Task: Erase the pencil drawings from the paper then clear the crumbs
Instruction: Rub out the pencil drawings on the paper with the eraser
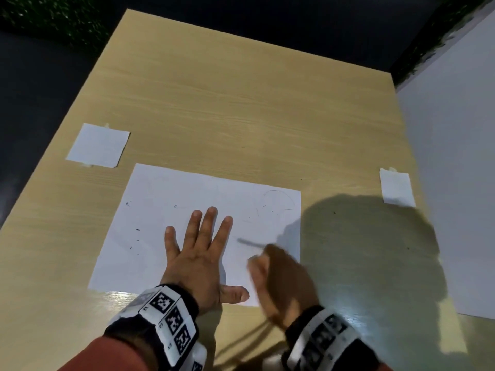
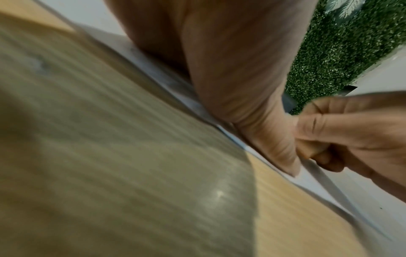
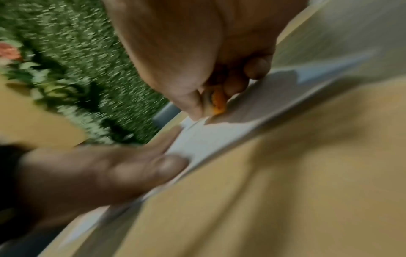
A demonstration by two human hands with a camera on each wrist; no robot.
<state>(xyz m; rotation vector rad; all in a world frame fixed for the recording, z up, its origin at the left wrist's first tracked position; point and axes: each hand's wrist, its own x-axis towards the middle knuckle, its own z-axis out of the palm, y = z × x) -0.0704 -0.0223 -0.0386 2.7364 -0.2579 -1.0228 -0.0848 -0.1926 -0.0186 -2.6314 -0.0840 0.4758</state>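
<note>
A white sheet of paper (image 1: 171, 199) lies on the wooden table (image 1: 227, 108), with faint pencil marks (image 1: 277, 202) at its far right and small dark crumbs (image 1: 138, 229) on its left. My left hand (image 1: 198, 253) lies flat on the sheet, fingers spread, thumb at the near edge. My right hand (image 1: 278, 279), motion-blurred, pinches a small orange eraser (image 3: 216, 102) and rubs it on the paper's near right part. In the left wrist view the right hand (image 2: 351, 135) sits beside my left thumb (image 2: 274, 139).
Two small white paper squares are taped to the table, one at the far left (image 1: 99, 145) and one at the right (image 1: 396, 188). A large white board (image 1: 455, 183) lies along the right side. Dark floor surrounds the table.
</note>
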